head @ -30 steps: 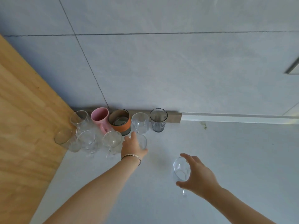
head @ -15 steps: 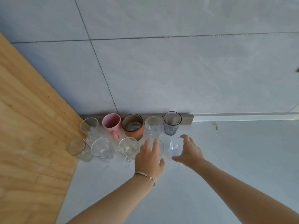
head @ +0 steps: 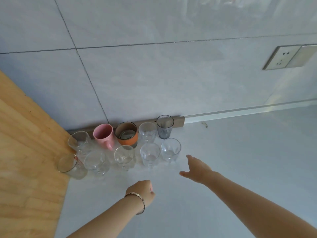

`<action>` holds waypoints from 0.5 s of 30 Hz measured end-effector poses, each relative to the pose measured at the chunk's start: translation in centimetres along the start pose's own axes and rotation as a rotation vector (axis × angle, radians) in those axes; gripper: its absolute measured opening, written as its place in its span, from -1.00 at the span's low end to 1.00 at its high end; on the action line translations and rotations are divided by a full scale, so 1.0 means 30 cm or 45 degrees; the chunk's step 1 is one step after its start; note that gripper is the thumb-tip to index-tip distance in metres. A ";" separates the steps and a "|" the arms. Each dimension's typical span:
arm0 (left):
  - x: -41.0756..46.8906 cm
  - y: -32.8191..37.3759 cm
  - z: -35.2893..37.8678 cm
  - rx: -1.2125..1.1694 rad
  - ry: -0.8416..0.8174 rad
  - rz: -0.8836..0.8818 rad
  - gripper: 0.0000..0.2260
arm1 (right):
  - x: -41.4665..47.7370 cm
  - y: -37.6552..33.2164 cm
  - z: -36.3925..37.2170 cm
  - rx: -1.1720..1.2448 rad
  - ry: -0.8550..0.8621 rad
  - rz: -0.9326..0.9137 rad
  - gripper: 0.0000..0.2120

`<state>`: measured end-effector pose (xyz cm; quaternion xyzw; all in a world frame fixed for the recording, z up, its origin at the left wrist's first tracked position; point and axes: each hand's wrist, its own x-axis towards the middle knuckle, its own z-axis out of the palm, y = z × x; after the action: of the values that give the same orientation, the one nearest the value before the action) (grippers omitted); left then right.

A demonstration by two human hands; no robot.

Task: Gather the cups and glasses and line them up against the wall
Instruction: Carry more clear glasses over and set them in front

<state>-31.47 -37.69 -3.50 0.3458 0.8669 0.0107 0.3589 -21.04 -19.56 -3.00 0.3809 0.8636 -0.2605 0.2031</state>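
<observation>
Two rows of cups stand on the white counter against the tiled wall. The back row holds a clear glass [head: 79, 140], a pink mug [head: 104, 135], an orange-banded cup [head: 126, 135], a clear tumbler [head: 147, 132] and a grey ribbed glass [head: 164, 126]. In front stand a tilted-looking clear glass [head: 69, 166], two stemmed glasses [head: 97, 162] [head: 124, 156] and two clear glasses [head: 150, 154] [head: 171, 150]. My right hand [head: 197, 169] hovers open just right of the front row, touching nothing. My left hand [head: 141, 190], with a bracelet, is curled shut and holds nothing, below the rows.
A wooden panel [head: 25, 152] borders the counter on the left, right beside the leftmost glasses. A wall socket [head: 284, 57] sits high on the right. White counter [head: 240, 152] stretches to the right of the cups.
My right hand carried a clear glass to the right end of the front row and let go of it. My left hand released its glass and pulled back, curling shut.
</observation>
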 end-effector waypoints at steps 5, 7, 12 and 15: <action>0.037 0.235 0.009 0.140 -0.024 0.184 -0.77 | -0.198 0.304 -0.032 -0.087 -0.219 0.170 -0.51; 0.052 0.391 0.034 0.212 -0.041 0.291 -0.87 | -0.306 0.466 -0.056 -0.043 -0.194 0.270 -0.52; 0.004 0.875 0.176 0.399 -0.067 0.579 -0.92 | -0.626 0.935 -0.096 0.115 -0.070 0.552 -0.51; -0.064 1.186 0.308 0.505 -0.060 0.732 -0.93 | -0.884 1.228 -0.118 0.204 0.016 0.677 -0.52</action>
<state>-3.61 -13.91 0.32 0.6389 0.7108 -0.0653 0.2869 23.20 -10.92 3.46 0.6106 0.7112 -0.2633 0.2283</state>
